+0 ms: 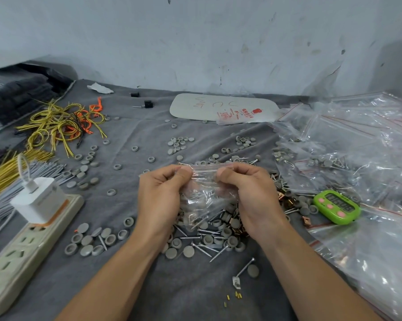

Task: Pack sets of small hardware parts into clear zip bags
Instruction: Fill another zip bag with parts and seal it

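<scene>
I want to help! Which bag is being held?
The small zip bag pinched at its top by the left hand and right hand; the other bags lie heaped on the right.

Clear zip bag (pixel 207 193), mouth up, above heap of grey caps (pixel 232 240), screws (pixel 190 237), copper clips (pixel 285 200)

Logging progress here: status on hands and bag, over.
Left hand and right hand both pinch the zip bag at its top strip. Parts seem inside; bag above the pile of screws and caps. Nothing in the way.
</scene>
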